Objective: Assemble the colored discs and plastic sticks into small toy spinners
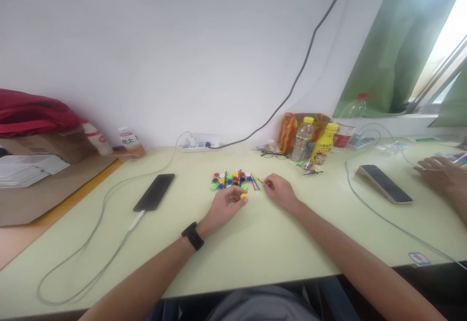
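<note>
My left hand (226,206), with a black watch on its wrist, pinches a small round yellow piece (244,196) between thumb and fingertips, just above the table. Right behind it lies a cluster of small round pieces (221,181) in red, white, black, yellow, blue and green, with some thin strips among them. My right hand (280,190) rests on the table with its fingers curled together, beside several thin coloured sticks (254,183). Whatever its fingertips may hold is too small to make out.
A phone on a cable (154,192) lies to the left, another phone (386,184) to the right. Drink bottles (323,144), glasses (273,155) and a power strip (200,142) stand along the wall. Another person's hand (440,175) is at the far right.
</note>
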Demonstrator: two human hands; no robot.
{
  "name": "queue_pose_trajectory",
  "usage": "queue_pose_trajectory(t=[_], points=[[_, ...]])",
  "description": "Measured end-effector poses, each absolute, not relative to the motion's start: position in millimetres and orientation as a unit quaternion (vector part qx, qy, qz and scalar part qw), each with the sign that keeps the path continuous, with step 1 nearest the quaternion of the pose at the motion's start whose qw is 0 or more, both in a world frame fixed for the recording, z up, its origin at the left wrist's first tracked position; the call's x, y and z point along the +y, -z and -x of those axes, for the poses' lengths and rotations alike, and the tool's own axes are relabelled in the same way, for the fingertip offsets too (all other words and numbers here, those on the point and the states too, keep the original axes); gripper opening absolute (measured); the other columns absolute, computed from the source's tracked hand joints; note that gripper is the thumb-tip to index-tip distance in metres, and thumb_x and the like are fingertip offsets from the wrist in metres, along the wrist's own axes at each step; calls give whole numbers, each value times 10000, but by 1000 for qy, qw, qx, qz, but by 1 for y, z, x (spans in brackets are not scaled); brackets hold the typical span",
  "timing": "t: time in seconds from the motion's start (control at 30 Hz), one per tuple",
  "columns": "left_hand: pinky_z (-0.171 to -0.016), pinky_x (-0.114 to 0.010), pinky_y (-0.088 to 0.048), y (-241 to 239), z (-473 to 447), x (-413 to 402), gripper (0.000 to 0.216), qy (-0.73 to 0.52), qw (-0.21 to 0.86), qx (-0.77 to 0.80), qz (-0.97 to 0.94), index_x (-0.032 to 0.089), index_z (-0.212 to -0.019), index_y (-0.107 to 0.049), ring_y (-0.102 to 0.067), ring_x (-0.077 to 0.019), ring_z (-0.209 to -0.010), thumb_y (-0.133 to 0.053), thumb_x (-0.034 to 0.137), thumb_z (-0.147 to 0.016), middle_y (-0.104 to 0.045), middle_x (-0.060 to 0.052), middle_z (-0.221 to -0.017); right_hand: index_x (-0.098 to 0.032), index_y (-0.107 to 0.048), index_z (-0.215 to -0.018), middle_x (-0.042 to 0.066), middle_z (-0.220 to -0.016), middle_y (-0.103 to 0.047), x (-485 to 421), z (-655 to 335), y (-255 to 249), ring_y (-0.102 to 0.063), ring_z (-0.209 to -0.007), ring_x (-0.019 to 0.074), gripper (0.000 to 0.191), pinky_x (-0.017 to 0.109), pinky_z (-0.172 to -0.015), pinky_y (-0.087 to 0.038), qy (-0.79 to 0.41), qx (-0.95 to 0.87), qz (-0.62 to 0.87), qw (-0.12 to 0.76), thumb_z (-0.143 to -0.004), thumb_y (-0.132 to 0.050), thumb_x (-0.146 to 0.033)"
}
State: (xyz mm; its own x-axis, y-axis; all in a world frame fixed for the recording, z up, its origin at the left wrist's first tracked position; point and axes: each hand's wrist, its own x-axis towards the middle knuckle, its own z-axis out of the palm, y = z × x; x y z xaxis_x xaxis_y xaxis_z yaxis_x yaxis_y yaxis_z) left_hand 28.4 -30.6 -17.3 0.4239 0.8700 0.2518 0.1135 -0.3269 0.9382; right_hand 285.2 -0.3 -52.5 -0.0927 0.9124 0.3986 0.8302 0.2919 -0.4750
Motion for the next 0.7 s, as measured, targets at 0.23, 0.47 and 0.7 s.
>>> queue_pose_trajectory(t=[0.23, 0.47, 0.7], points=[[-807, -324, -591, 19, -28, -27, 292, -448, 450, 360, -684, 172, -1018, -728, -694, -189, -859, -784, 408, -855, -732, -76, -958, -226, -660, -874, 36, -882, -704, 0, -283, 51, -627, -787, 183, 103, 297, -705, -411, -68, -733, 592, 328, -922, -604, -297], [-837, -346, -600, 24, -26, -23, 306, -458, 454, 357, -676, 177, -1039, -722, -698, -199, -888, -765, 429, -872, -730, -77, -987, -233, -647, -795, 30, -835, -707, 2, -280, 53, -624, -767, 191, 110, 305, -692, -401, -84, -714, 599, 352, -890, -594, -221], [-853, -347, -604, 20, -25, -23, 336, -461, 475, 359, -658, 182, -1073, -727, -710, -195, -892, -813, 398, -829, -739, -68, -986, -224, -593, -870, 47, -789, -734, 1, -291, 45, -681, -689, 187, 195, 306, -648, -502, -149, -649, 598, 447, -972, -498, -361]])
